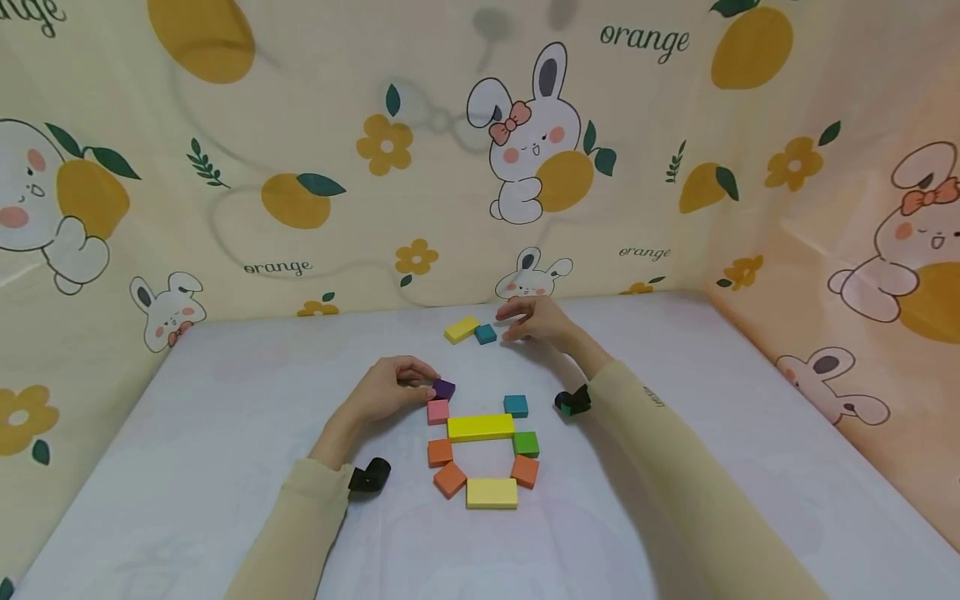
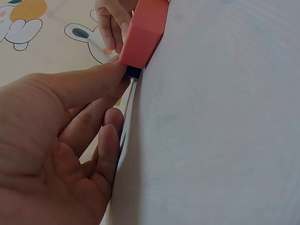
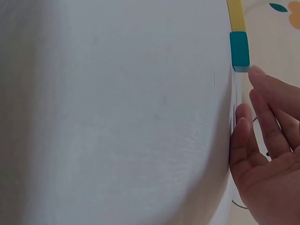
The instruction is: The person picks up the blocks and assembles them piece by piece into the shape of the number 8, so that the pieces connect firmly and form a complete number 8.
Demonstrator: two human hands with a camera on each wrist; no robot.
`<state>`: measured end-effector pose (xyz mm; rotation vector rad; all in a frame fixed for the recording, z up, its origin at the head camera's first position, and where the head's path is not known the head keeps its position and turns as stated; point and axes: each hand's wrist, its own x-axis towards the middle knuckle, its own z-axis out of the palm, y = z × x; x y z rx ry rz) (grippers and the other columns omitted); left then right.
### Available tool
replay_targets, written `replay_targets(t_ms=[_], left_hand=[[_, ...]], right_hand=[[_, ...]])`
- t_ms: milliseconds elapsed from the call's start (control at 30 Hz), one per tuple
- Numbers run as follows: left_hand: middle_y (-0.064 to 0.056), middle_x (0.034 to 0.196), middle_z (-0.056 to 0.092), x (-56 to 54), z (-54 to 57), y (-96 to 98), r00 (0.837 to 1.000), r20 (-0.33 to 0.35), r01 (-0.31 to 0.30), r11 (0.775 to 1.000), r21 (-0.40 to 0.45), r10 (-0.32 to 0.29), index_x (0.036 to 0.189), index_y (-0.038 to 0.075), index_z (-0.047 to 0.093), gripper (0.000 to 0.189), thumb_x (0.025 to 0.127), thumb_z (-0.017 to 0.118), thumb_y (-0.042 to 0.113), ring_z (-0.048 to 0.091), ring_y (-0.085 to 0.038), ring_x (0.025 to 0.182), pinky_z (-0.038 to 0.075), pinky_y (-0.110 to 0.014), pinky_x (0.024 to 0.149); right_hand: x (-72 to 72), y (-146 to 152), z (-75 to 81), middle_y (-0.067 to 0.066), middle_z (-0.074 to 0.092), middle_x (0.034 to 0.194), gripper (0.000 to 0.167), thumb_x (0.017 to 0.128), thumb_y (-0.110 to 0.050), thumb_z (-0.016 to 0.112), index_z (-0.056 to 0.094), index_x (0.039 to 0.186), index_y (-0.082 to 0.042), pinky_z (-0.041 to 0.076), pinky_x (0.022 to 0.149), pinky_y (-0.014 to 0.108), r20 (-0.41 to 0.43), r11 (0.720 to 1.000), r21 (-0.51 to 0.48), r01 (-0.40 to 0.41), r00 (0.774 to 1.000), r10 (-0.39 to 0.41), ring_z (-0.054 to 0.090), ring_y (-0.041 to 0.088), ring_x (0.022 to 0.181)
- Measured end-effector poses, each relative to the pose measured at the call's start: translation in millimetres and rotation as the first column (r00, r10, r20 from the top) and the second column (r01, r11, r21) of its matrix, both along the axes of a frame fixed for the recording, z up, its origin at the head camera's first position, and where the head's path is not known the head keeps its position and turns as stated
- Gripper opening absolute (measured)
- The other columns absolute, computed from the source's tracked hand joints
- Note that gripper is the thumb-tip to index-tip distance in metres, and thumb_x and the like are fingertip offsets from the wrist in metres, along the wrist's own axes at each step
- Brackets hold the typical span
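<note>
My left hand (image 1: 388, 387) pinches a small purple block (image 1: 446, 389) between thumb and fingers, at the top left of a ring of blocks. Just below the purple block lies a pink block (image 1: 438, 412), which hides most of it in the left wrist view. Farther back, my right hand (image 1: 542, 323) holds nothing, its fingers loosely bent beside a teal block (image 1: 486, 334). In the right wrist view the thumb tip is close to the near end of that teal block (image 3: 240, 50). A yellow block (image 1: 461, 329) lies against its left side.
The ring has a long bright yellow block (image 1: 481, 427), a blue block (image 1: 516, 406), a green block (image 1: 526, 444), several orange blocks (image 1: 440, 453) and a pale yellow block (image 1: 492, 493) at the front. A printed cloth wall (image 1: 450, 283) rises behind the white table (image 1: 262, 392).
</note>
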<state>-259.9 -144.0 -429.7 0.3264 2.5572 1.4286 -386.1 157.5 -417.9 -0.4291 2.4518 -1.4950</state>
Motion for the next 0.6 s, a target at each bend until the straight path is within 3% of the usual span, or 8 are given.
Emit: replay_targets(t_ms=[600], left_hand=[[0.002,0.101,0.067,-2.8,-1.8,-3.0,1.0,-0.002,0.01,1.0,0.01,-0.009,0.108,0.017,0.071,0.022,0.087,0.078,0.018,0.06,-0.02,0.096,0.047,-0.04,0.093]], right_hand=[[-2.8,-15,-2.8,0.003,0.069,0.112,0.041,0.08,-0.002,0.081,0.069,0.118,-0.009,0.05,0.084,0.031,0.001,0.997,0.055,-0.047,0.999,0.047,0.058,0.028,0.093]])
